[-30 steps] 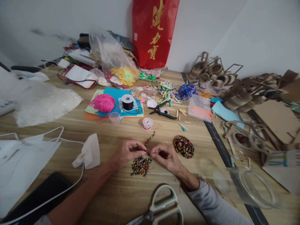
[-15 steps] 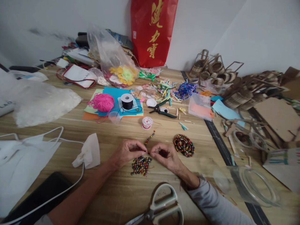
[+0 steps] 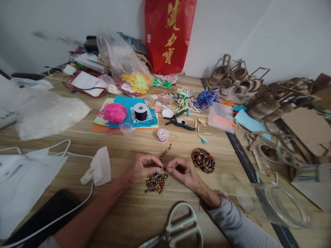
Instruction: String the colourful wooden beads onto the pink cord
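Note:
My left hand [image 3: 143,168] is closed in a pinch, thumb against forefinger, at the near end of a short string of beads [image 3: 165,151]. Facing it, my right hand [image 3: 182,172] pinches too, its fingertips almost touching the left ones. A tiny dark spot shows between the fingertips, too small to name. Just below them lies a pile of loose multicoloured beads [image 3: 156,183]. To the right of my right hand rests a coiled heap of strung beads [image 3: 203,160]. Beyond the hands stands a spool of red cord [image 3: 162,135], a thin strand running from it toward the beads.
Large scissors [image 3: 178,229] lie at the near edge. Farther back are pliers [image 3: 179,121], a black cord spool [image 3: 140,112] and pink yarn [image 3: 112,113]. A crumpled tissue [image 3: 99,168] and white cable are at left. Small baskets [image 3: 239,74] and a clear plastic roll [image 3: 287,205] lie right.
My fingertips have shifted very slightly while staying together above the bead pile. Otherwise the things on the table look the same, apart from a small camera shift.

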A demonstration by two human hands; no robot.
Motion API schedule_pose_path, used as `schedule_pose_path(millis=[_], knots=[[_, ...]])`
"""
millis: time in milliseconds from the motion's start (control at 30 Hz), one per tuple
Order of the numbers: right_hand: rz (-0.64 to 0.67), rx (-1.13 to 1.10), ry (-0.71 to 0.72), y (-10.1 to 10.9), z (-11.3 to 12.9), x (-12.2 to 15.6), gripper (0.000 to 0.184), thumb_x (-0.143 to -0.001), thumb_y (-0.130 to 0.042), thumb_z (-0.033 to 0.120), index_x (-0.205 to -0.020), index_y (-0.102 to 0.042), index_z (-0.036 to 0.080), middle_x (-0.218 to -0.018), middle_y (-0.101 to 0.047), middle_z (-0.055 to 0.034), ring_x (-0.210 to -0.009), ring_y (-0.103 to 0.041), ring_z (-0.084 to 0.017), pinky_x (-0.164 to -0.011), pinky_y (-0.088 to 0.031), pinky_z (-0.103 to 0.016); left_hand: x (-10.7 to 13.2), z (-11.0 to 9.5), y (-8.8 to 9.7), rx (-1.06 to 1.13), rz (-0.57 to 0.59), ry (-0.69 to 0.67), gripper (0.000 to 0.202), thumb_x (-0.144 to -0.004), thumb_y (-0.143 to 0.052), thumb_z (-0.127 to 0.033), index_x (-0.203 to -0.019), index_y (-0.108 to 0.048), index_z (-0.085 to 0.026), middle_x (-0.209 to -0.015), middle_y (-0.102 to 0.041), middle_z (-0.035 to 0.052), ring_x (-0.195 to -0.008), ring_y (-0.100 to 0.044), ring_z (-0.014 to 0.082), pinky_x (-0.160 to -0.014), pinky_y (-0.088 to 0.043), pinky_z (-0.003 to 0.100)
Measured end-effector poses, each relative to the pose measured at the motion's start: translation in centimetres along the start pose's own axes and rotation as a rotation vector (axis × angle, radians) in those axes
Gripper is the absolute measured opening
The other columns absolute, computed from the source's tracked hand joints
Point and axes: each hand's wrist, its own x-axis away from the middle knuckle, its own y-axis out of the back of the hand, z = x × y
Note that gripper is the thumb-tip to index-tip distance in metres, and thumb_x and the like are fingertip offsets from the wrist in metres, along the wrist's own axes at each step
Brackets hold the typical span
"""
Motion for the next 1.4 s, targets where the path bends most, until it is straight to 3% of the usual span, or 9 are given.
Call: schedule_pose_path(millis=[500, 833, 1400], knots=[[0.011, 0.003, -0.010, 0.0, -0.3, 0.0, 0.031, -0.084, -0.060, 0.044, -0.073, -0.061, 0.015, -0.060, -0.051, 0.0006, -0.055, -0.043, -0.010, -0.053, -0.036, -0.023, 0.0, 0.1, 0.0, -0.010, 0.002, -0.024, 0.016, -0.065, -0.076, -0.024, -0.076, -0.073, -0.013, -0.074, -0.071, 0.0051, -0.070, -0.064, 0.0149, -0.066, -0.050, 0.024], [0.049, -0.014, -0.001, -0.1, -0.2, 0.0, 0.022, -0.084, -0.060, 0.034, -0.074, -0.060, 0.015, -0.059, -0.051, 0.0014, -0.055, -0.043, -0.010, -0.052, -0.036, -0.022, 0.1, -0.4, -0.4, -0.098, 0.014, -0.064, 0.012, -0.067, -0.072, -0.022, -0.075, -0.072, -0.012, -0.073, -0.070, 0.0057, -0.069, -0.063, 0.0148, -0.065, -0.050, 0.024], [0.065, 0.006, -0.013, -0.1, -0.7, 0.0, 0.026, -0.084, -0.061, 0.038, -0.075, -0.063, 0.014, -0.062, -0.056, -0.0003, -0.056, -0.045, -0.010, -0.052, -0.037, -0.021, 0.3, -0.6, -0.9, -0.142, -0.050, 0.038, 0.015, -0.063, -0.073, -0.026, -0.068, -0.070, -0.012, -0.064, -0.070, 0.0045, -0.059, -0.060, 0.0136, -0.058, -0.047, 0.023]])
